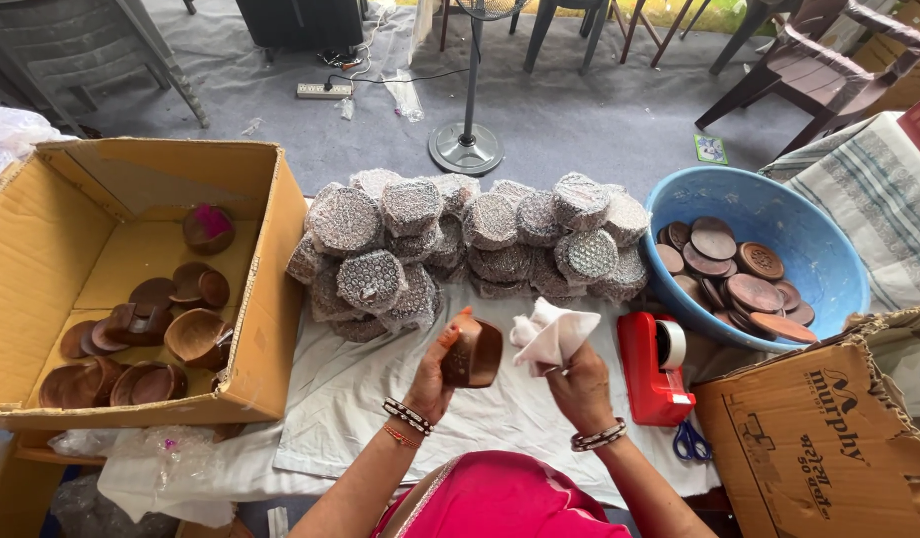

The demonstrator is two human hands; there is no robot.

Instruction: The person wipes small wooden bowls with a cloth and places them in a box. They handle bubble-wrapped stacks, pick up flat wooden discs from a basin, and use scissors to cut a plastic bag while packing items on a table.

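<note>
Wooden and stiff, the small brown bowl (472, 352) sits clamped in your left hand (435, 374) above the bench's near edge; its smooth curve looks slippery and light, so hold it by rim and base. Your right hand (579, 384) has its fingers closed on a soft white cloth (552, 333). Right of it stands a red tape dispenser (651, 367). Beyond, bubble-wrapped bundles (460, 244) pile toward the far edge, between a cardboard box (261, 299) and a blue tub (828, 269).
</note>
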